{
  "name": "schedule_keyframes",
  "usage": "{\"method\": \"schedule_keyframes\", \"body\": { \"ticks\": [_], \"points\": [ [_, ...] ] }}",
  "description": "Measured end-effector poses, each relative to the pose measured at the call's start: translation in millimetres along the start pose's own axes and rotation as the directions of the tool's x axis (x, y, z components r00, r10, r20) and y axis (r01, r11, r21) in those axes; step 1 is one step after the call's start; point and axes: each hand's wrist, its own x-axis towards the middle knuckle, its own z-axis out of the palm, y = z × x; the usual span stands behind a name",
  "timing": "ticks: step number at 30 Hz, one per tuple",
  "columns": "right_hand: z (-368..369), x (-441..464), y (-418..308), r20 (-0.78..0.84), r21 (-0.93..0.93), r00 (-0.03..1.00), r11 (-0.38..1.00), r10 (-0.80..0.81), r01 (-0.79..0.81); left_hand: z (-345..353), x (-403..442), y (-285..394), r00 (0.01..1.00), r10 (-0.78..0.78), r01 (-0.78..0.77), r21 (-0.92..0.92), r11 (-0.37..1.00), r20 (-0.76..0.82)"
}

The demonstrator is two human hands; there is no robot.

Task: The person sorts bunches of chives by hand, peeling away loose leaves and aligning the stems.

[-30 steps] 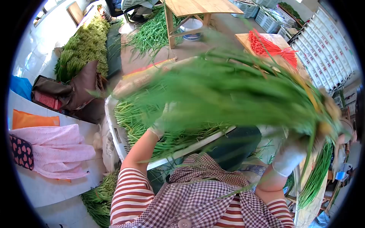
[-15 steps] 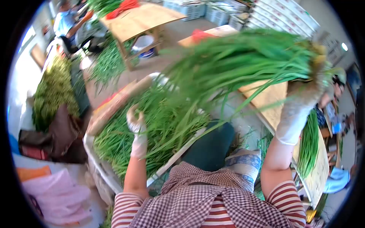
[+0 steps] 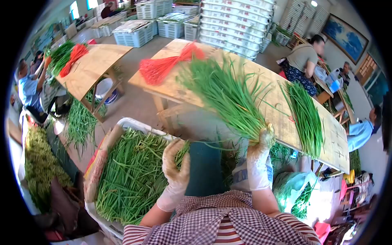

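green bunch (image 3: 228, 98) at twelve to one o'clock, not laid down: my right hand (image 3: 261, 149) is clamped round its stem end. my left hand (image 3: 175, 165) curls at eleven; whether it pinches anything, i cannot tell. another bunch (image 3: 306, 118) lies on the table (image 3: 332, 141) at two; plenty of loose greens (image 3: 130, 175) remain in the crate (image 3: 141, 124) at ten. red strands (image 3: 163, 69) crowd the leaf tips at eleven.

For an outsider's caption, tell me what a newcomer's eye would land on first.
The fanned bunch of green stalks in the gloved right hand probably comes first, mid-picture against the wooden table. Next come the bright red strands on that table's left end and the tall stack of white crates behind it.
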Motion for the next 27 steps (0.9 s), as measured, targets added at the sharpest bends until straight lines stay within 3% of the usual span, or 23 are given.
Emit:
{"method": "schedule_keyframes", "body": {
  "ticks": [3,4,6,7,8,9,10,11,13,14,15,16,17,18,19,20,21,22,25,27],
  "points": [
    [8.1,-12.9,-29.7,-0.051,0.069,0.996,0.995,0.071,-0.068,31.3,15.1,26.5,0.982,0.181,-0.184,0.064,0.981,0.051],
    [10.0,-12.8,-36.0,-0.067,0.055,0.996,0.997,0.053,-0.050,48.9,14.0,27.4,0.982,0.175,-0.181,0.074,0.981,0.074],
    [6.8,-9.7,-44.2,-0.089,0.060,0.995,0.997,0.052,-0.047,97.5,-13.9,15.9,0.973,0.105,-0.079,-0.128,0.989,0.206],
    [3.8,-7.3,-46.1,-0.124,0.049,0.992,0.998,0.038,-0.032,121.2,-46.7,-5.5,0.873,0.115,-0.024,-0.194,0.981,0.473],
    [-0.1,-4.4,-47.5,-0.158,0.038,0.987,0.999,0.026,-0.020,136.9,-81.8,-17.7,0.617,0.056,-0.008,-0.065,0.998,0.785],
    [-4.5,-2.8,-49.3,-0.189,0.026,0.982,1.000,0.018,-0.013,139.7,-81.8,-14.6,-0.058,-0.092,0.265,0.104,0.959,0.994],
    [-11.0,0.3,-52.8,-0.197,0.080,0.979,0.996,0.047,-0.031,145.6,-91.8,-21.8,-0.413,0.071,0.115,-0.025,0.993,0.908],
    [-20.9,5.3,-53.7,-0.206,0.083,0.978,0.996,0.030,-0.013,139.4,-102.3,-21.1,-0.546,0.145,0.086,-0.117,0.989,0.825],
    [-43.8,11.3,-53.5,-0.228,0.090,0.974,0.996,0.010,0.011,130.4,-109.2,-18.1,-0.233,0.134,0.125,-0.107,0.986,0.963],
    [-55.2,10.8,-56.4,-0.209,0.137,0.973,0.988,0.095,-0.067,126.9,-108.7,-21.2,0.082,0.113,0.182,-0.126,0.975,0.990],
    [-60.1,8.2,-58.4,-0.220,0.171,0.965,0.979,0.143,-0.107,126.4,-106.0,-26.1,0.387,0.064,0.223,-0.160,0.962,0.920],
    [-64.6,5.2,-61.4,-0.232,0.205,0.954,0.968,0.190,-0.143,129.7,-96.4,-24.5,0.352,-0.236,0.732,-0.110,0.672,0.906],
    [-67.9,4.4,-65.4,-0.243,0.239,0.941,0.955,0.234,-0.176,124.5,-81.2,-26.5,0.190,-0.321,0.929,-0.064,0.365,0.928],
    [-42.4,-1.7,-73.0,-0.267,0.228,0.948,0.967,0.171,-0.110,131.0,-76.9,-17.0,0.158,-0.184,0.980,-0.132,0.147,0.970],
    [-41.9,-8.4,-70.4,-0.256,0.087,0.961,0.993,0.102,-0.082,139.6,-78.7,-6.3,0.157,-0.040,0.983,-0.160,-0.085,0.987],
    [-44.8,-15.6,-68.8,-0.233,-0.053,0.972,0.997,0.034,-0.048,151.4,-82.1,10.5,0.190,-0.034,0.982,-0.190,0.013,0.981],
    [-45.6,-23.5,-67.5,-0.200,-0.192,0.979,0.981,-0.034,-0.005,166.3,-88.7,13.9,0.239,0.019,0.965,-0.235,-0.117,0.971],
    [-34.0,-34.2,-77.3,-0.184,-0.035,0.982,0.998,0.047,-0.055,179.5,-90.4,22.9,0.286,0.072,0.933,-0.260,-0.248,0.956],
    [-36.8,-49.8,-97.2,-0.056,0.119,0.998,0.992,0.039,-0.032,184.6,-39.6,52.3,0.520,-0.183,0.812,-0.550,-0.196,0.834],
    [-37.9,-57.2,-110.9,-0.001,0.213,0.999,0.977,0.032,-0.031,182.6,-11.5,64.4,0.621,-0.242,0.741,-0.659,-0.128,0.745]
  ]
}}
